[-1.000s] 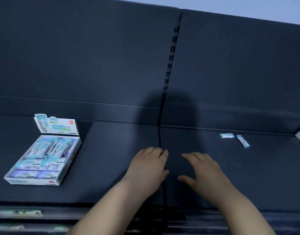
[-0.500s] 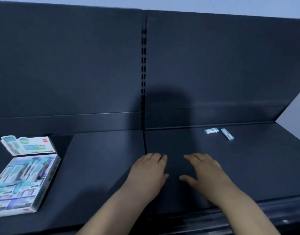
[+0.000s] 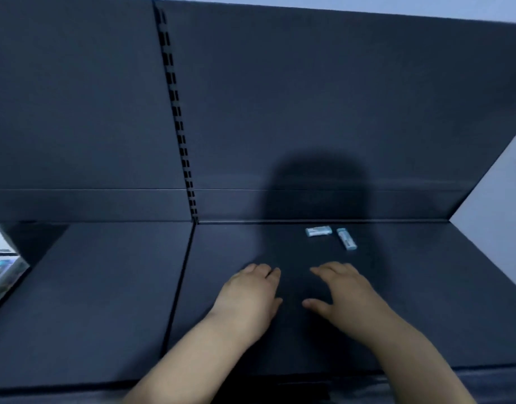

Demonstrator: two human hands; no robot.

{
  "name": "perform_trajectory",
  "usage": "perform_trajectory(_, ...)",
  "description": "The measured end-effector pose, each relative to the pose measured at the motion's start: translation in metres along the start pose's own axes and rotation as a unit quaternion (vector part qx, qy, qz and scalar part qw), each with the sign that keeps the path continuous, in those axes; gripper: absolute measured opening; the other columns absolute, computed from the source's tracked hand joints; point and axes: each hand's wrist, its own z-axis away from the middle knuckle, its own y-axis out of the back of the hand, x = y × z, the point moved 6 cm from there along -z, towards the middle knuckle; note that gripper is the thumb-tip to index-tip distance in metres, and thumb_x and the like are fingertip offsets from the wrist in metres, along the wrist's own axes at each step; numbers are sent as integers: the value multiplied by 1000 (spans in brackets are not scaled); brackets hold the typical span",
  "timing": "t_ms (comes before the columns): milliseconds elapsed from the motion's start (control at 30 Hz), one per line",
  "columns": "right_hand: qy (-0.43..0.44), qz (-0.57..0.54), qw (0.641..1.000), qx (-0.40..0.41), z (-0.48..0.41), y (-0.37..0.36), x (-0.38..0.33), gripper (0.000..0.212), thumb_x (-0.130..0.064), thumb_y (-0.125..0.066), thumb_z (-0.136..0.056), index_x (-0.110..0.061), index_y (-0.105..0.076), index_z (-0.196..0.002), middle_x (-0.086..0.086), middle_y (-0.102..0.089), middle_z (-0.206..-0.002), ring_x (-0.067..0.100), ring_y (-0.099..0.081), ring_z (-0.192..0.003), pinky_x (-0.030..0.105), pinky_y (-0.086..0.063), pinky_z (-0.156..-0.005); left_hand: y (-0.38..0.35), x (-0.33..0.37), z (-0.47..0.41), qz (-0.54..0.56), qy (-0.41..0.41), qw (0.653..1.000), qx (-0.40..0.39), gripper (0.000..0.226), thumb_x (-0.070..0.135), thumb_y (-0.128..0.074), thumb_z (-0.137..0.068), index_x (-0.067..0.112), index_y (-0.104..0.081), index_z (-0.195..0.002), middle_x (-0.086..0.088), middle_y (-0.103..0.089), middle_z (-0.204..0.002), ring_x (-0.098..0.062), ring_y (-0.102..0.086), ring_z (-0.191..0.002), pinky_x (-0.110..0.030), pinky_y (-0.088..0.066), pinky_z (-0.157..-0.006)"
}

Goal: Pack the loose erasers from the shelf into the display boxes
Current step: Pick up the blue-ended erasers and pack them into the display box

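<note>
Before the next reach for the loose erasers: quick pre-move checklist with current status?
1. Hands free: left hand and right hand are open, holding nothing. ok
2. Targets found: the crosswise eraser and the angled eraser lie on the shelf beyond the right hand, close together but apart. ok
3. Reach path: only shelf surface shows between the right hand and both erasers. ok
4. Display box in view: only a corner shows at the left edge, the rest is cut off. not ok
5. Room left in the display box: cannot tell
</note>
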Motion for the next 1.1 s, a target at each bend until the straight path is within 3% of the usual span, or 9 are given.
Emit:
perform_trajectory(233, 47, 22, 998, -26, -28, 17, 86, 68, -50, -57, -84, -24, -32, -142, -5, -34, -145, 16, -28, -133, 30, -26, -111, -12, 64, -55, -3, 45, 999, 20, 56, 33, -41, -97, 16, -22, -148, -3, -32, -146, -24, -29, -133, -31, -26, -108)
perform_trajectory(500, 55, -13, 996, -64, -83, 18, 131, 71, -42, -60, -84, -18, -29, -143, -3, -25, -147, 18, -26, -134, 33, -27, -111, -17, 71, -88, -20, 81, 996, -4, 55, 33, -39, -98, 17, -21, -148, -2, -26, -150, -24, -25, -137, -32, -25, -109)
perform_trajectory(667, 30, -13, 996, -86, -111, 13, 144, 77, -39, -58, -87, -15, -16, -147, -2, -13, -154, 20, -17, -140, 35, -20, -115, -18, 62, -116, -27, 73, 997, 4, 59, 28, -37, -99, 15, -9, -150, -2, -10, -156, -23, -19, -139, -33, -24, -111)
perform_trajectory(833, 22, -21, 994, -100, -128, 14, 148, 74, -38, -61, -85, -17, -23, -145, 0, -23, -151, 20, -21, -138, 31, -22, -113, -20, 46, -154, -43, 87, 995, -12, 70, 13, -43, -97, 15, 2, -150, -2, 4, -159, -23, -8, -144, -34, -20, -115)
perform_trajectory(933, 19, -39, 994, -101, -131, 15, 148, 74, -37, -66, -81, -19, -29, -142, -1, -30, -145, 18, -27, -133, 31, -28, -110, -21, 45, -170, -45, 86, 995, -32, 67, 10, -43, -95, 12, -3, -150, -5, -7, -157, -25, -13, -142, -36, -24, -113)
perform_trajectory(1100, 20, -60, 993, -98, -135, 14, 145, 72, -38, -69, -77, -20, -35, -138, -1, -33, -139, 17, -30, -129, 28, -30, -107, -28, 41, -186, -40, 85, 995, -33, 51, 10, -49, -91, 15, -35, -141, -9, -34, -141, -28, -32, -130, -37, -33, -104)
